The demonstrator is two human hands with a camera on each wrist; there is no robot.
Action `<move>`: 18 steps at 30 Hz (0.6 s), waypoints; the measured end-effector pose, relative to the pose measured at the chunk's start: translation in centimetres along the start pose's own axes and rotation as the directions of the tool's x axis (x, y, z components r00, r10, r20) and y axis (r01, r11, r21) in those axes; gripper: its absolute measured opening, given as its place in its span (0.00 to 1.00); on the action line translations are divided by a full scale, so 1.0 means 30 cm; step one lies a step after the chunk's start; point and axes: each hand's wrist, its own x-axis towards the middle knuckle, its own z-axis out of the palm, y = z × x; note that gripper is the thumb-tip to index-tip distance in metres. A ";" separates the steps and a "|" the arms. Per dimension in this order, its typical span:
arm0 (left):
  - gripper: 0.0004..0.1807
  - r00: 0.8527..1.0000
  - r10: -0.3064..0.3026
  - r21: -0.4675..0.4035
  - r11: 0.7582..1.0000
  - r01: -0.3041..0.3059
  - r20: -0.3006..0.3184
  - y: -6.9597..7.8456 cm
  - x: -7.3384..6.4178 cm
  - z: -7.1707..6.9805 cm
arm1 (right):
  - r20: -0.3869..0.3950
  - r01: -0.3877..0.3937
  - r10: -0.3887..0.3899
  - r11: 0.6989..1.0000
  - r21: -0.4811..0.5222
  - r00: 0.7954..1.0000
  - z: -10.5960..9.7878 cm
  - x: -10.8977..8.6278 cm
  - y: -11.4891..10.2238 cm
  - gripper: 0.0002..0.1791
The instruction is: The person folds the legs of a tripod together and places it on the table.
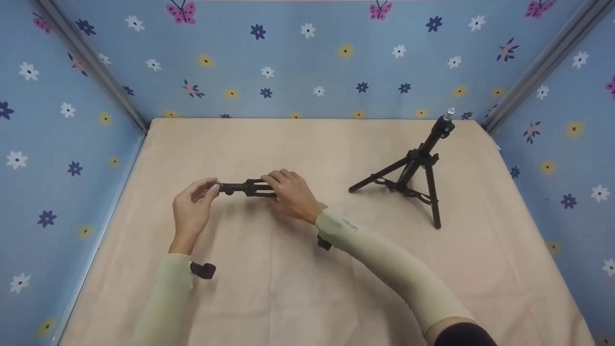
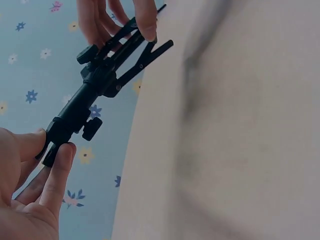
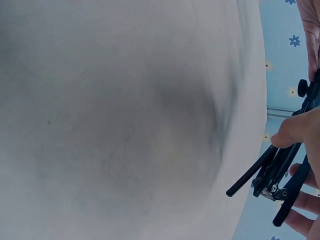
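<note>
A small black tripod stand (image 1: 235,188) lies crosswise between both hands, its legs drawn in close to the centre column. My left hand (image 1: 190,209) pinches the top end of it between thumb and fingers. The legs are gripped by my right hand (image 1: 294,196), whose fingers cover part of them in the head view. Seen from the left wrist, two dark knobs (image 2: 92,128) stick out from the column. In the right wrist view the leg ends (image 3: 250,172) poke out past the right thumb and are slightly spread.
To the right, a second black tripod stand (image 1: 408,178) stands on the table with its legs spread and a silvery tip on top. A beige cloth (image 1: 307,288) covers the table. Blue flowered panels (image 1: 307,57) enclose its back and sides.
</note>
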 end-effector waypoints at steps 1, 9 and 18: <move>0.14 1.000 -0.007 0.002 1.000 0.007 0.006 -0.008 0.000 0.000 | 0.008 0.002 -0.002 1.000 -0.001 1.000 0.000 0.002 0.000 0.32; 0.14 0.997 -0.046 0.083 0.996 0.041 0.055 -0.071 0.018 0.004 | 0.117 0.007 0.000 0.998 -0.057 0.993 0.013 0.018 -0.003 0.29; 0.13 0.987 -0.016 0.181 0.983 -0.014 0.162 -0.124 0.041 -0.001 | 0.153 -0.005 0.022 0.994 -0.105 0.988 0.045 0.017 -0.019 0.26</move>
